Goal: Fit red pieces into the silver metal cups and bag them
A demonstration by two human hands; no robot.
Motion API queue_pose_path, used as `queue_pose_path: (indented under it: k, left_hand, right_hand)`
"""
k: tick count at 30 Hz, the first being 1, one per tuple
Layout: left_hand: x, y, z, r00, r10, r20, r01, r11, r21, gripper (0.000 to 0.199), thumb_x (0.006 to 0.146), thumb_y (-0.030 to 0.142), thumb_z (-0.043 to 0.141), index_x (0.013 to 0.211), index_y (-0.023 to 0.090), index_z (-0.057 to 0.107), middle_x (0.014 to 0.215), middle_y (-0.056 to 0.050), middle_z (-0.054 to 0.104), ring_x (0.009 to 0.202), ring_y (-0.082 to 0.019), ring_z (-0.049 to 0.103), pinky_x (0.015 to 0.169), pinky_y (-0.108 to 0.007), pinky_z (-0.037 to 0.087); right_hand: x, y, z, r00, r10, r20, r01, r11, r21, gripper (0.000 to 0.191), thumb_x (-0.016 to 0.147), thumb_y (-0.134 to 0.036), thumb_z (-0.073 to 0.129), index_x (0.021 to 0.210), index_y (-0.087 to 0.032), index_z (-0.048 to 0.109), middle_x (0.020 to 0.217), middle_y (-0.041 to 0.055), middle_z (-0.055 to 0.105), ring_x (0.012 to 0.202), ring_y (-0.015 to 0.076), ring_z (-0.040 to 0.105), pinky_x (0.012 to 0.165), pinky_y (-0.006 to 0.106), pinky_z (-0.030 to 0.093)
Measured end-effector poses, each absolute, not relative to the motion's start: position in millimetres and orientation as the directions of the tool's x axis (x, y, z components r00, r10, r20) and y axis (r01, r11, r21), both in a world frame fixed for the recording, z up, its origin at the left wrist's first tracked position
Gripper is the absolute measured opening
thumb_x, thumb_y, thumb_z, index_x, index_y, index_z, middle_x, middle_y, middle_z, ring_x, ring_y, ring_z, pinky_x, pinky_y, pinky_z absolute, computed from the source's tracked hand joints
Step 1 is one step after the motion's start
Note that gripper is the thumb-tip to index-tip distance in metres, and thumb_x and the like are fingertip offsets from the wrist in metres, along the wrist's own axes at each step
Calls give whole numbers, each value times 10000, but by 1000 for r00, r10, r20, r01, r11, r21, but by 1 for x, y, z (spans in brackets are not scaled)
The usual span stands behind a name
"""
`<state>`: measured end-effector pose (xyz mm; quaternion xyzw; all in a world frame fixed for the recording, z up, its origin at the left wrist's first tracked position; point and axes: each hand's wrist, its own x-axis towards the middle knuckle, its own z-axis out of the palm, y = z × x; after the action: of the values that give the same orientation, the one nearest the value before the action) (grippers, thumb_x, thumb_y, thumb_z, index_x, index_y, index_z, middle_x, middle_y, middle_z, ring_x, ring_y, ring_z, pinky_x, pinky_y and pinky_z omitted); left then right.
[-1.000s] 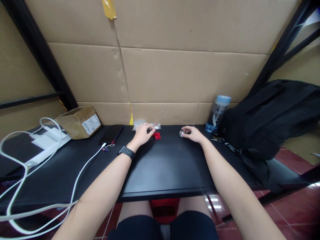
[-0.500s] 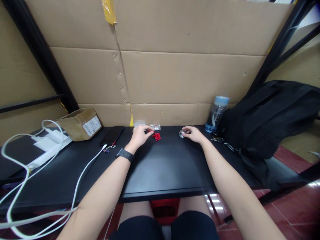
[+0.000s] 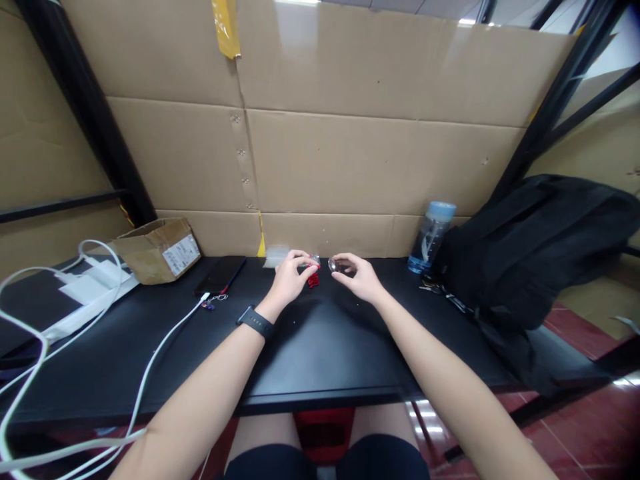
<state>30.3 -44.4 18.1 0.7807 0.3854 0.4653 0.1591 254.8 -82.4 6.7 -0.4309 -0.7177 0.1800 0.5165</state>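
Note:
My left hand point(image 3: 291, 280), with a dark watch on its wrist, is closed in a pinch. A small red piece point(image 3: 317, 264) shows at its fingertips, too small to make out its kind. Below those fingertips lies a small pile of red pieces point(image 3: 313, 281) on the black table point(image 3: 330, 347), partly covered by the hand. My right hand point(image 3: 362, 280) grips a small round, shiny, see-through container point(image 3: 333, 265) between thumb and fingers. It is held just above the table, close to the left fingertips but apart from them.
Behind the left hand lies a clear plastic packet point(image 3: 275, 257). Leftward are a phone point(image 3: 220, 275), an open cardboard box point(image 3: 159, 252) and white cables point(image 3: 145, 387). To the right stand a blue-capped water bottle point(image 3: 431, 237) and a black backpack point(image 3: 540, 247), with keys point(image 3: 430, 287) beside them. A cardboard wall point(image 3: 325, 160) closes the back.
My right hand has lifted the round container and carried it left, next to my left hand. The left hand has shifted slightly right with the red piece. The view has tilted up a little.

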Motion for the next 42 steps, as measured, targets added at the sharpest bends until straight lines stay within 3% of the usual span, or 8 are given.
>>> queue_pose_path:
  k: [8, 16, 23, 29, 33, 37, 42]
  left_hand:
    - [45, -44, 5, 307, 778, 549, 317, -627, 711, 149, 926, 293, 635, 922, 208, 756, 1133, -79, 614, 1152, -222, 621, 1131, -400, 433]
    - [49, -46, 2, 314, 770, 556, 327, -637, 698, 125, 930, 233, 614, 917, 194, 732, 1121, -84, 619, 1157, -224, 612, 1112, -390, 446]
    - [47, -53, 6, 287, 749, 597, 436, -657, 615, 94, 913, 226, 637, 926, 205, 728, 1127, -72, 600, 1160, -243, 601, 1075, -418, 457]
    - [49, -58, 10, 258, 744, 616, 474, -653, 590, 64, 893, 254, 687, 887, 227, 744, 1100, -62, 600, 1146, -249, 600, 1052, -433, 458]
    - [50, -61, 11, 290, 738, 609, 473, -664, 579, 65, 905, 260, 671, 890, 229, 727, 1091, -61, 611, 1142, -250, 602, 1027, -416, 461]
    - [52, -62, 10, 294, 746, 597, 489, -654, 577, 179, 1013, 266, 487, 983, 238, 662, 1104, -59, 637, 1134, -230, 602, 1021, -395, 444]
    - [56, -58, 5, 353, 763, 542, 476, -645, 599, 231, 1030, 294, 458, 916, 237, 651, 1068, -45, 667, 1130, -229, 602, 995, -373, 438]
  right_hand:
    - [222, -100, 14, -91, 777, 623, 301, 618, -726, 372, 815, -338, 768, 1148, -233, 638, 1229, 91, 717, 1155, 254, 703, 874, 335, 557]
    - [227, -98, 12, -136, 766, 628, 272, 639, -720, 381, 801, -334, 786, 1139, -229, 644, 1235, 90, 704, 1169, 255, 694, 879, 323, 562]
    - [226, -96, 10, -92, 850, 519, 198, 527, -827, 373, 774, -456, 809, 971, -208, 611, 1117, 69, 714, 934, 225, 757, 784, 308, 587]
    - [236, -93, 13, -156, 867, 473, 398, 494, -773, 333, 989, -490, 525, 942, -204, 687, 918, 48, 744, 852, 201, 719, 768, 308, 545]
    - [237, -93, 16, -171, 837, 520, 488, 531, -693, 233, 952, -399, 574, 885, -208, 688, 993, 63, 739, 893, 206, 680, 748, 303, 522]
    - [236, -91, 14, -175, 825, 538, 513, 543, -665, 219, 927, -332, 569, 769, -205, 652, 1153, 84, 698, 991, 208, 660, 686, 277, 498]
    - [240, -87, 12, -188, 835, 517, 531, 530, -661, 208, 928, -328, 581, 802, -204, 689, 1086, 73, 723, 996, 205, 667, 774, 299, 500]
